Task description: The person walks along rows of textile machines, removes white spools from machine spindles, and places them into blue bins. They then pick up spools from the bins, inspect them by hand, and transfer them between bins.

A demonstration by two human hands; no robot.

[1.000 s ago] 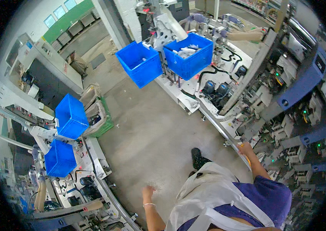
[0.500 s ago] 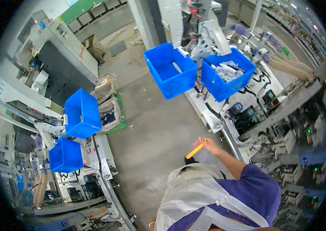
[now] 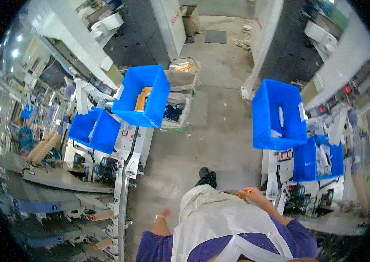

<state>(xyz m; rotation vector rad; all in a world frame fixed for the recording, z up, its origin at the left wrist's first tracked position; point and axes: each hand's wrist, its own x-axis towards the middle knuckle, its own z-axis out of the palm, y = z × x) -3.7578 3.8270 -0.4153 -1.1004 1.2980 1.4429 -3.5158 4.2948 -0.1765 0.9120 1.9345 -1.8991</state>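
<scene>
My right hand [image 3: 258,197] is closed around a slim yellow tube [image 3: 241,196] at the right edge of my white apron [image 3: 220,214]. Part of the tube is hidden by the fingers and the apron. Low on the left, my left hand [image 3: 165,213] hangs away from everything, with a light band at the wrist; motion blur smears its fingers. Several yellow tubes lie in a blue bin [image 3: 159,99] ahead on the left. White tubes lie in a blue bin [image 3: 276,141] on the right.
Machines line both sides of a grey floor aisle [image 3: 220,139]. Another blue bin [image 3: 106,136] is mounted at the left, and one [image 3: 305,162] with white pieces at the right. Cloth-lined containers [image 3: 188,109] stand beside the left machine. A dark mat [image 3: 215,36] lies farther off.
My view has swung to the right, so the aisle now runs straight ahead. The yellow tube has come down beside my apron in my right hand. My left hand has come into view.
</scene>
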